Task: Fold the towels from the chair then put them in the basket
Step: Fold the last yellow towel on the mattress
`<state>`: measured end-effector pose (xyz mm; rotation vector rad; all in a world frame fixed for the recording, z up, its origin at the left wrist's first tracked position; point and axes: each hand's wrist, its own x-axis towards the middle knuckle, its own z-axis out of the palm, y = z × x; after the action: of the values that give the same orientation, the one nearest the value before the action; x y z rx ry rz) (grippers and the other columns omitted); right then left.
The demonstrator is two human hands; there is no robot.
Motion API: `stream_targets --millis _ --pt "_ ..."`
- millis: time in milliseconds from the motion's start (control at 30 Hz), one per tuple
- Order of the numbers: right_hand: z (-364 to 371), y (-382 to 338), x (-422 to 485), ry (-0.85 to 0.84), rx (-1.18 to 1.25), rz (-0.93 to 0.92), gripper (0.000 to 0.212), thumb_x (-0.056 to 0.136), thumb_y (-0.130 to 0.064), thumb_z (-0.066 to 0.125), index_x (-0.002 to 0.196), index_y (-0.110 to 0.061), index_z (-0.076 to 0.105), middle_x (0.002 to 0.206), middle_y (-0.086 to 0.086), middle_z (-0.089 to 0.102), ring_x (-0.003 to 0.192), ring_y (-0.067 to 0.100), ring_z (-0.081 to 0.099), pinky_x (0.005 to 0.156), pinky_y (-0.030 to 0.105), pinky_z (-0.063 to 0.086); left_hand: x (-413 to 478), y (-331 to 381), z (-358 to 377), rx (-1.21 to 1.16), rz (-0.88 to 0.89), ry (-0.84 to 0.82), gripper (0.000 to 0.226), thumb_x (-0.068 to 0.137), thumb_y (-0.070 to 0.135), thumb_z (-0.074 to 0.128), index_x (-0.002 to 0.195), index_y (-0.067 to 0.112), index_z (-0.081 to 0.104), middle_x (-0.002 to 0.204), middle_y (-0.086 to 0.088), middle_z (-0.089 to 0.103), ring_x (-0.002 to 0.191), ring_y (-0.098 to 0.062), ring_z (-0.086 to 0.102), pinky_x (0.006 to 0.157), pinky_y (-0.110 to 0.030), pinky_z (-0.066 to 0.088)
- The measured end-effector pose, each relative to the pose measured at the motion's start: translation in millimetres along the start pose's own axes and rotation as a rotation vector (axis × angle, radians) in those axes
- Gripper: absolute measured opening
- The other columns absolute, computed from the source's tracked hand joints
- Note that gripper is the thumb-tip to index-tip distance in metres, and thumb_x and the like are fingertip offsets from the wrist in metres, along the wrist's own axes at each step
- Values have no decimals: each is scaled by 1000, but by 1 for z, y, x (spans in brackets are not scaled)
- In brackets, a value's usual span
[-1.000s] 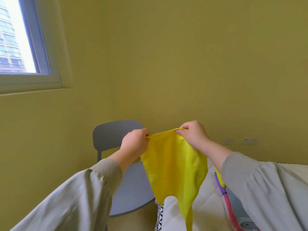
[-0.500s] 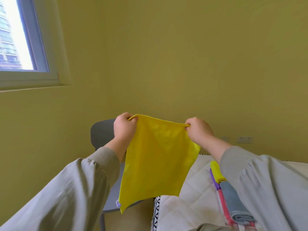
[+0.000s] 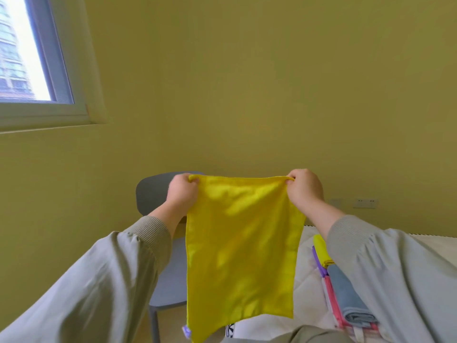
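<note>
Two hands hold one yellow towel up in the air, in front of an olive-yellow wall. The left hand pinches the upper left corner of the towel between thumb and fingers, and the right hand pinches the upper right corner in the same way, so both hands are closed on the cloth. Its top edge is stretched almost straight between them, and the rest hangs down flat; the lower left corner hangs lower than the right one and carries a small purple tag. Both arms wear grey sleeves with ribbed cuffs.

Behind the towel and the left hand stands a grey chair; its backrest shows above the left hand and part of its seat shows to the left of the cloth. To the right lies a white quilted surface, and on it, just beside the right sleeve, is a stack of folded towels in yellow, purple, pink and blue. A window is at the upper left, and wall sockets are seen at the right, above the forearm
</note>
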<state>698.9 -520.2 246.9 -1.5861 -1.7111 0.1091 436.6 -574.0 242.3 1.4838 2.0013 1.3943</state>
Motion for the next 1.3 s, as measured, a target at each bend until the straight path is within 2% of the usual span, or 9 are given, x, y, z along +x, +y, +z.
stream_targets --millis 133,367,500,567,700,867,967,1133,1300 --pt "5 12 1 -116 -52 -61 23 94 -24 55 73 -14 56 67 5 53 72 29 51 59 29 34 -1 -10 1 60 -13 -101 29 99 13 42 75 9 58 57 -2 41 55 -22 43 60 -33 46" --pt "2 20 1 -275 -187 -63 34 91 -30 58 64 -12 49 59 4 49 67 29 50 55 29 32 4 -22 1 173 14 4 40 98 18 47 59 12 43 53 -1 38 50 -18 36 47 -28 27" --pt "0 22 0 -255 -223 -59 12 83 -3 54 73 -8 59 69 9 55 74 33 53 59 31 39 2 -22 0 133 55 117 35 99 19 44 66 12 49 53 0 42 47 -17 35 45 -26 23" --pt "0 25 0 -250 -215 -14 22 75 7 46 68 -10 58 65 10 50 67 30 46 56 29 33 2 -23 -1 98 50 167 39 100 20 43 61 18 42 53 0 41 47 -17 35 46 -26 26" --pt "0 33 7 -139 228 144 13 85 -4 59 75 -7 67 71 16 54 69 22 45 61 27 32 2 -22 -5 -162 -82 128 29 101 27 42 75 20 53 59 -2 42 59 -21 45 64 -39 50" --pt "2 38 10 -247 830 403 19 98 -21 52 100 -5 63 97 15 64 93 25 59 90 45 48 0 -22 -2 -342 -186 -9 14 100 30 45 102 23 56 74 -2 54 73 -22 54 69 -35 51" --pt "5 43 11 -226 743 352 22 97 -21 52 95 -2 64 106 22 64 95 28 60 86 40 48 0 -24 2 -417 -226 -43 20 99 26 48 88 15 60 88 -8 63 88 -28 60 85 -43 53" --pt "11 62 22 -220 575 288 28 96 -22 55 70 -12 53 82 13 54 81 21 48 72 31 37 7 -34 19 -232 -184 -15 26 98 26 48 73 21 52 69 -7 45 63 -23 46 59 -30 48" --pt "32 90 35 -182 264 256 40 97 -16 49 59 -13 36 61 5 36 72 20 38 55 30 24 17 -57 54 33 -81 -60 26 94 25 54 82 8 69 73 -8 60 68 -24 55 68 -33 49"
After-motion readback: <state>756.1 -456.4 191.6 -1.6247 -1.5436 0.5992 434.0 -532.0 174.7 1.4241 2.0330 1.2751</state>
